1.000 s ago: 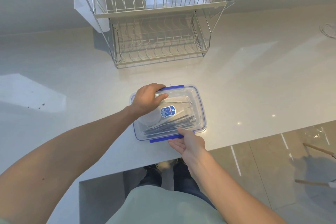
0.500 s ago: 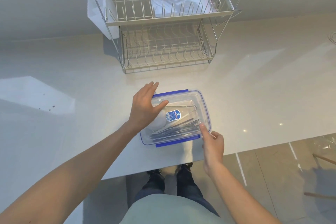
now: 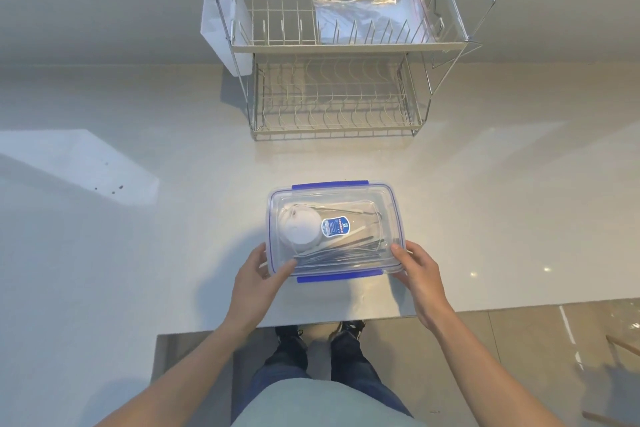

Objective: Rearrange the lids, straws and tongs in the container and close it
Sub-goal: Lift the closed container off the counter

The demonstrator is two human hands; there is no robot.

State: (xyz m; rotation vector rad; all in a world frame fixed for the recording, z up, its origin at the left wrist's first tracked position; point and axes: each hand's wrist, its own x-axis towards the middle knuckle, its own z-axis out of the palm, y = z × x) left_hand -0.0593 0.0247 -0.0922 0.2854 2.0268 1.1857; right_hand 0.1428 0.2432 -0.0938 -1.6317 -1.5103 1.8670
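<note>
The clear rectangular plastic container [image 3: 334, 230], lid on with blue clips along its long sides, sits on the pale glossy desk [image 3: 485, 201] near the front edge. White round lids [image 3: 299, 222] and thin straws [image 3: 341, 252] show through. My left hand [image 3: 258, 279] and right hand [image 3: 417, 272] each grip a near corner. A wire dish rack [image 3: 337, 45] stands well behind.

Clear container [image 3: 388, 198] lidded on counter; contents inside.
</note>
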